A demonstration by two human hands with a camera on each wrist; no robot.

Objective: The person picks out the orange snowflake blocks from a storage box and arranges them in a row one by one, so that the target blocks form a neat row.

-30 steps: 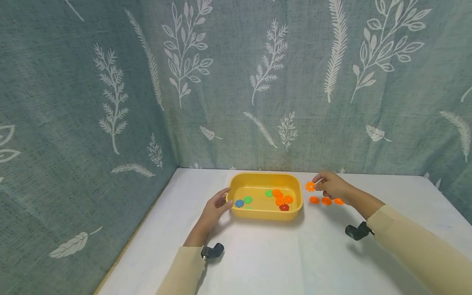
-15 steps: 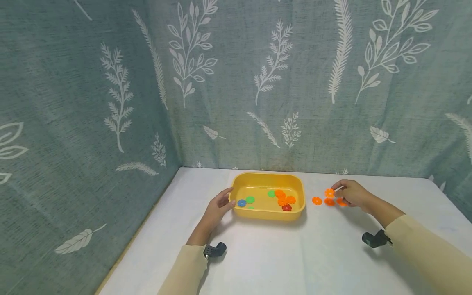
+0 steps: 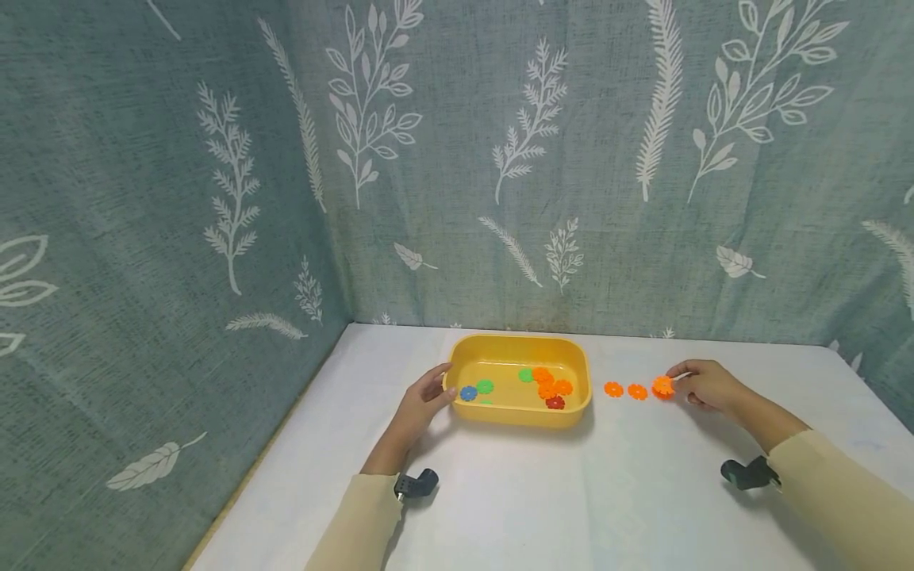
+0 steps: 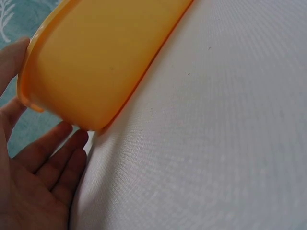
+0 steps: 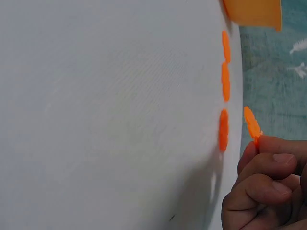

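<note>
My left hand [image 3: 417, 406] holds the left end of a yellow plastic tub [image 3: 514, 416], thumb and fingers at its rim. In the left wrist view the other fingers [image 4: 67, 167] lie by the tub's lower corner. My right hand [image 3: 714, 388] pinches an orange flower-shaped disc [image 5: 251, 123] by its edge between thumb and fingertip. Just under it, a matching orange disc [image 5: 224, 130] lies on the table, apart from the held one. Two more orange discs, one nearest the tub [image 3: 613, 389] and one in the middle [image 3: 638, 392], continue the row leftward.
Inside the tub lie several orange discs [image 3: 562, 387], a red disc [image 3: 555, 403], a blue disc [image 3: 468, 393] and green discs [image 3: 485, 386]. A white cloth covers the table [image 3: 514, 500]. Behind and to the left hangs a leaf-patterned green curtain [image 3: 457, 159].
My right hand has carried the pinched orange disc rightward and lower, from beside the tub to over the row's right end. My left hand stays at the tub.
</note>
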